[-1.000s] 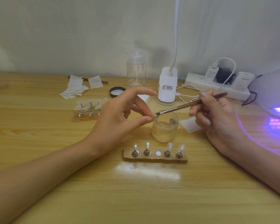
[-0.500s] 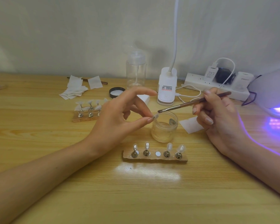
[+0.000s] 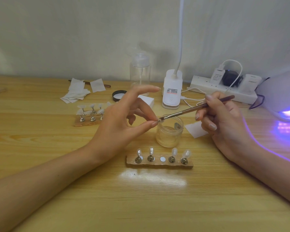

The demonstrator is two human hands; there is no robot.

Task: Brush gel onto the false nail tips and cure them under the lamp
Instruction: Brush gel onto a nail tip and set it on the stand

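My left hand (image 3: 120,124) pinches a small clear nail tip (image 3: 160,121) on its stand between thumb and middle finger, just over the left rim of the open gel jar (image 3: 169,133). My right hand (image 3: 223,124) grips a brown brush (image 3: 196,108), whose bristles touch the nail tip. In front of the jar lies a wooden holder (image 3: 159,162) with several tips on metal stands and one bare magnet spot in the middle. The curing lamp (image 3: 281,96) glows purple at the right edge.
A second holder (image 3: 89,114) with nail tips sits behind my left hand. Wipes (image 3: 77,93), the jar's black lid (image 3: 118,95), a clear pump bottle (image 3: 140,72), a white desk lamp base (image 3: 172,91) and a power strip (image 3: 223,87) line the back.
The brush lifted away from the nail tip half a second ago and has come back down onto it. My left hand has held still.
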